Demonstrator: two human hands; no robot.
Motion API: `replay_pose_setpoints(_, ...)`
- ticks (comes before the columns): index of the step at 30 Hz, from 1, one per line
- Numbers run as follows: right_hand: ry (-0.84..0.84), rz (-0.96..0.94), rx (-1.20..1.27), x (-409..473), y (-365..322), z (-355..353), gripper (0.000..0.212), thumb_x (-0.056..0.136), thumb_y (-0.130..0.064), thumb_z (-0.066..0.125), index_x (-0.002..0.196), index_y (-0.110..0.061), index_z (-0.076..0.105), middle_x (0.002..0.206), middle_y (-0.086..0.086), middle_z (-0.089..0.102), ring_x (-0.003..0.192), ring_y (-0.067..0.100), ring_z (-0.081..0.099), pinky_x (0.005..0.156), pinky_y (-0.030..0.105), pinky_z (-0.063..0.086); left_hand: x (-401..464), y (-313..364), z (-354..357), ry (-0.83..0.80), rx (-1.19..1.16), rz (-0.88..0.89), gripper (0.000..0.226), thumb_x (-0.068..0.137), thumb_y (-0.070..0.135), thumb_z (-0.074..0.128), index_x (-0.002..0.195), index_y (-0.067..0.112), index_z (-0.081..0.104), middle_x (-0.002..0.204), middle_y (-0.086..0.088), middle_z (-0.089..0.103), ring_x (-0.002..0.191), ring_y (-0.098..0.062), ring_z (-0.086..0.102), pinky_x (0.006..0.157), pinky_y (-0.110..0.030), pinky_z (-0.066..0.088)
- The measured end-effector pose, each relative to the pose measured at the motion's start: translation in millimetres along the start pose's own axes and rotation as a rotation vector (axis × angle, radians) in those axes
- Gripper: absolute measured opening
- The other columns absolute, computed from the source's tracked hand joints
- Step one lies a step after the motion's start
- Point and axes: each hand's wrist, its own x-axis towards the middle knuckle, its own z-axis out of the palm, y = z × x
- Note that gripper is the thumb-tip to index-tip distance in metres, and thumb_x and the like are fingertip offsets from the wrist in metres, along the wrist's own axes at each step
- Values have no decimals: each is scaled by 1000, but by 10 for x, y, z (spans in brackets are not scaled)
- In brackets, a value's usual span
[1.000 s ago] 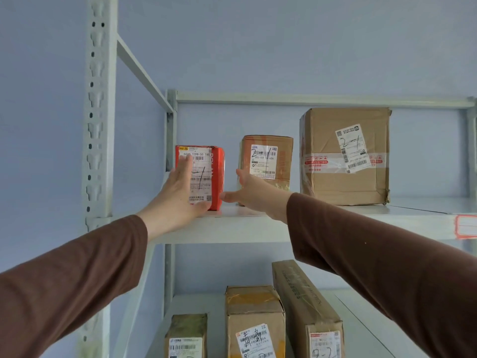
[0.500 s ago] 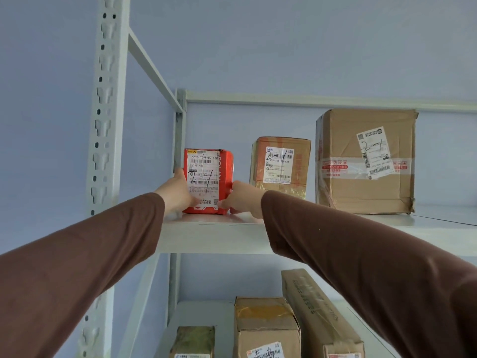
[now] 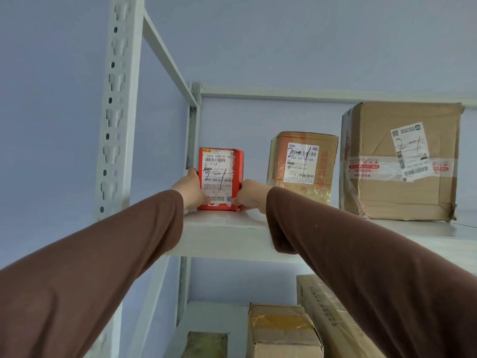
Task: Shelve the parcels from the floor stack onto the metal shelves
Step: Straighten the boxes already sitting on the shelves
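Against a pale blue wall, the left hand (image 3: 190, 190) and right hand (image 3: 249, 195) press flat on either side of a glossy red parcel (image 3: 220, 179) standing upright on the smooth grey metal shelf (image 3: 227, 235), seemingly clamping it, beside two creased, taped cardboard boxes (image 3: 302, 165).

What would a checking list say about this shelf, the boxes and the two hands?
Surface: upper metal shelf, pale grey, holding three parcels.
Job's things: red parcel upright at the shelf's left end; medium brown parcel and large brown parcel to its right, each labelled "2-1".
Clutter: nothing seen.
Grippers: left hand on the red parcel's left side, right hand on its right side.
Cables: nothing seen.
Surroundings: pale blue wall, slotted upright post, more brown parcels on the lower shelf.
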Motion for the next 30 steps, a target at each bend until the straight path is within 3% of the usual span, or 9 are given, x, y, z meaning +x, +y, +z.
replay_pose_setpoints(6,-20,33,65,-129,-57,13,37,97,-5,62,134,0,56,134,18,62,121,33,63,103,40,53,-74,-14,-6,0,-27,-32,80,88,16,77,149,7,26,139,-11,57,122,-29,59,102,-41,53)
replay_pose_setpoints(10,-21,17,178,-447,-80,-74,36,98,-8,64,133,-4,54,135,10,61,120,27,61,104,36,52,-363,95,-118,9,-124,-54,77,89,20,77,148,5,29,136,-10,58,108,-23,56,87,-33,45)
replay_pose_setpoints(13,31,-116,105,-936,-136,-126,37,101,-12,61,137,-9,52,124,5,62,100,17,60,84,22,47,-756,224,-229,19,-104,115,64,96,19,70,150,13,34,125,4,55,102,-13,49,79,-20,39)
replay_pose_setpoints(16,156,-316,-57,-1319,-110,-84,50,102,-21,58,147,-13,39,140,7,59,112,24,60,82,27,46,-1194,276,-283,60,-61,305,60,97,22,69,149,23,39,121,13,52,99,-4,53,65,-2,36)
replay_pose_setpoints(18,222,-401,-113,-1519,6,9,63,101,-26,59,155,-17,28,147,4,55,122,24,57,89,31,47,-1464,248,-268,110,-68,383,68,95,29,71,153,26,35,127,19,46,106,2,48,68,9,29)
replay_pose_setpoints(20,287,-462,-146,-1726,151,149,74,101,-31,59,161,-21,17,154,0,48,138,21,47,106,35,41,-1693,155,-213,166,-64,437,75,94,33,71,157,26,30,140,16,43,114,6,41,81,14,20)
replay_pose_setpoints(23,352,-560,-52,-2104,356,371,71,101,-28,60,161,-23,22,160,-7,40,146,13,36,120,33,32,-2009,-68,-47,200,2,451,90,94,42,66,163,27,10,166,9,22,147,-4,22,115,-14,13)
replay_pose_setpoints(27,309,-583,147,-2485,684,749,63,101,-25,60,158,-24,31,158,-13,40,147,4,34,121,36,33,-2418,-431,307,211,6,475,90,94,44,64,163,30,8,169,11,13,154,-2,4,117,-17,6)
replay_pose_setpoints(30,266,-513,207,-2585,960,1115,64,99,-29,61,157,-26,33,156,-15,42,144,5,38,119,38,36,-2631,-733,592,245,21,496,86,94,37,67,162,22,18,168,5,20,156,-8,7,121,-15,5)
